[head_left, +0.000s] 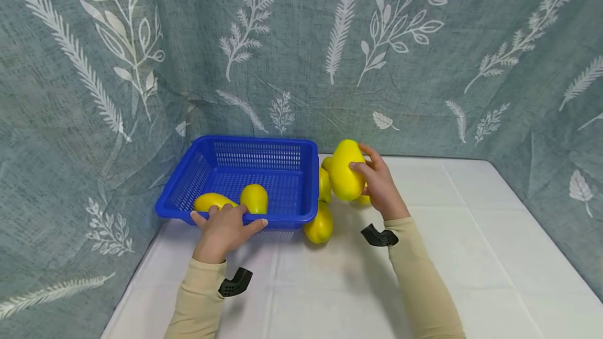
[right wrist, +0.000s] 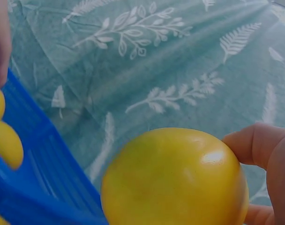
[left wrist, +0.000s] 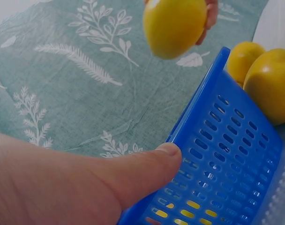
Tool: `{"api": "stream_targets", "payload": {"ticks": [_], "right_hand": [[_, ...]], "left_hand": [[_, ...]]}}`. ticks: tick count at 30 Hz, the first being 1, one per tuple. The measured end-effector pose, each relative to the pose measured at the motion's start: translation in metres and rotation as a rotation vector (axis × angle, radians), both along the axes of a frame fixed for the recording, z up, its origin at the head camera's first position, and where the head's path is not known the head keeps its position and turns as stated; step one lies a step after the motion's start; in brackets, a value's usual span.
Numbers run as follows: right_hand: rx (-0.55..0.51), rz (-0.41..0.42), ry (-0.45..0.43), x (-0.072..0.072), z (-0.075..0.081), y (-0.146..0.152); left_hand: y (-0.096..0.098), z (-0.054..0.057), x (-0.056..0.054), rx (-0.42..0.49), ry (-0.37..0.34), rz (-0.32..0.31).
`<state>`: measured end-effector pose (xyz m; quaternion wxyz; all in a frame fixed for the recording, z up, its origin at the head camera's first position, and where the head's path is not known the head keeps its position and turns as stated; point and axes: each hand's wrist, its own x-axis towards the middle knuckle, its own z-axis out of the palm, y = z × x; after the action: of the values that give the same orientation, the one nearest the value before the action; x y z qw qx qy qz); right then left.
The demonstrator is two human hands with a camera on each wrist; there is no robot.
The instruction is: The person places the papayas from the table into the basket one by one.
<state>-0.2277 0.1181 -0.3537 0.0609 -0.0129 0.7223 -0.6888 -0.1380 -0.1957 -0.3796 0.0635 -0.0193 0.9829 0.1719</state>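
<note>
My right hand (head_left: pixel 382 184) holds a large yellow mango (head_left: pixel 347 170) above the table, just right of the blue basket. Its thumb lies across the near side of the fruit, and part of the fingers is hidden behind it. My left hand (head_left: pixel 226 229) grips the near rim of the blue plastic basket (head_left: pixel 301 218), thumb outside and fingers over the edge. Inside the basket lie two mangoes, one (head_left: pixel 214 202) beside the left fingers and another (head_left: pixel 254 199) just right of them. In the right wrist view the held mango (right wrist: pixel 175 178) fills the lower middle.
Against the basket's right side several more mangoes rest on the white-covered table (head_left: pixel 471 255), the nearest mango (head_left: pixel 319 224) at the front corner. One mango (head_left: pixel 363 199) is partly hidden behind the right hand. A green leaf-patterned cloth (head_left: pixel 301 56) hangs behind and at both sides.
</note>
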Motion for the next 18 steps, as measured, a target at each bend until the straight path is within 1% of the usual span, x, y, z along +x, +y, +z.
{"api": "stream_targets", "payload": {"ticks": [5,9,11,14,18], "right_hand": [[-0.014,0.033,0.009,-0.007,0.006,-0.027],[-0.013,0.084,-0.007,-0.012,0.007,-0.053],[0.012,0.108,-0.013,-0.014,0.007,-0.067],[0.080,0.152,-0.011,-0.014,0.004,-0.086],[0.137,0.196,-0.016,-0.012,-0.004,-0.105]], "left_hand": [[0.000,0.001,0.001,0.001,-0.008,0.007],[0.000,0.001,0.001,-0.002,-0.013,0.008],[0.001,0.001,0.001,-0.006,-0.015,0.007],[0.001,0.001,0.001,-0.006,-0.018,0.007],[0.003,0.002,0.000,-0.004,-0.024,0.005]]}}
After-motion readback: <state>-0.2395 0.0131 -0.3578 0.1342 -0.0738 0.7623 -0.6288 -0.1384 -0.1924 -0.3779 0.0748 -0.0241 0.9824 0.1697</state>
